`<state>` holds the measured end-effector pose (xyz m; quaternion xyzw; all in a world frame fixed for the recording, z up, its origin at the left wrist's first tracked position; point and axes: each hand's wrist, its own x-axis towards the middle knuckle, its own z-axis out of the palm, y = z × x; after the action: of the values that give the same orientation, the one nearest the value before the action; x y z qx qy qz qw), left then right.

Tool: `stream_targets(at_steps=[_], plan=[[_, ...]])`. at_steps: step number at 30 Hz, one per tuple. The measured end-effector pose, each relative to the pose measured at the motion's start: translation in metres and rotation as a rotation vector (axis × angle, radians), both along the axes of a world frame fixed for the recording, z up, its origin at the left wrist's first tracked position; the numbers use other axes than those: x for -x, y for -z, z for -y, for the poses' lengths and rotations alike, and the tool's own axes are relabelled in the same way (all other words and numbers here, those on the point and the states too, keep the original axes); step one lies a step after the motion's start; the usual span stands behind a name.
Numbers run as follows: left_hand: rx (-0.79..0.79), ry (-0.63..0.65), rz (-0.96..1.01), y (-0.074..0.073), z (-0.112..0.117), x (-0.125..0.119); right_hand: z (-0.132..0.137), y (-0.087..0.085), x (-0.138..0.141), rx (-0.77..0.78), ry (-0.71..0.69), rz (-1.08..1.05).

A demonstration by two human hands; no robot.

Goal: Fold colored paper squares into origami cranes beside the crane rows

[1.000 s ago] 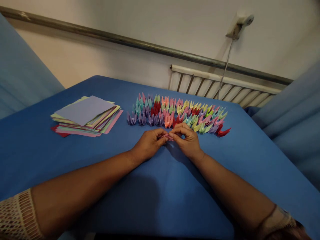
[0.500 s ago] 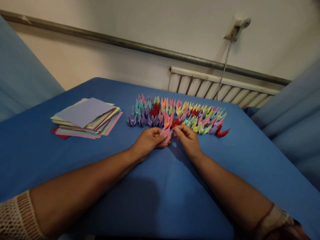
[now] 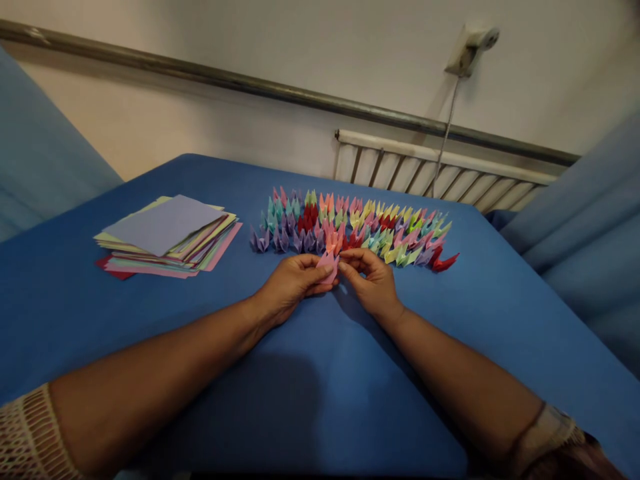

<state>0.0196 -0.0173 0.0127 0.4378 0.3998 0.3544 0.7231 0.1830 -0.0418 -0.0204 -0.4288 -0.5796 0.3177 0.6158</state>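
The left hand (image 3: 295, 283) is pinching a pink folded paper (image 3: 327, 272), its thumb lying across the front and its other fingers curling behind, leaving little gap. The paper is sitting at the centre, just above the blue table cloth (image 3: 345, 393), its narrow points aiming toward twelve o'clock. The right hand (image 3: 373, 283) is bringing thumb and forefinger almost together at the paper's two o'clock edge; I cannot tell whether they are gripping it. Rows of folded paper birds (image 3: 357, 219) are standing beyond, from eleven round to two o'clock, and a stack of paper sheets (image 3: 167, 223) is lying between nine and ten. The step seems to be working a small fold, so the left hand should be steadying the body without crushing its layers, while the right fingertips should be pinching close to the crease, pressing lightly and keeping the points even.
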Motion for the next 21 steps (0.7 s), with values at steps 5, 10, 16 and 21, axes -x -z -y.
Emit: stream_targets(at_steps=[5, 10, 16, 21], plan=[[-0.029, 0.010, -0.037, -0.0010, 0.0016, 0.0002, 0.0034, -0.0049, 0.0001, -0.060, 0.034, 0.147], [-0.069, 0.029, -0.075, -0.0018, 0.0022, 0.0002, 0.0066, -0.0103, -0.0014, -0.170, 0.070, 0.324], [-0.026, 0.012, -0.044, -0.0029, 0.0027, -0.0002, 0.0069, -0.0079, -0.0019, -0.120, 0.022, 0.255], [-0.040, 0.032, -0.047, -0.0028, 0.0029, 0.0000, 0.0067, -0.0094, -0.0006, -0.117, 0.027, 0.247]])
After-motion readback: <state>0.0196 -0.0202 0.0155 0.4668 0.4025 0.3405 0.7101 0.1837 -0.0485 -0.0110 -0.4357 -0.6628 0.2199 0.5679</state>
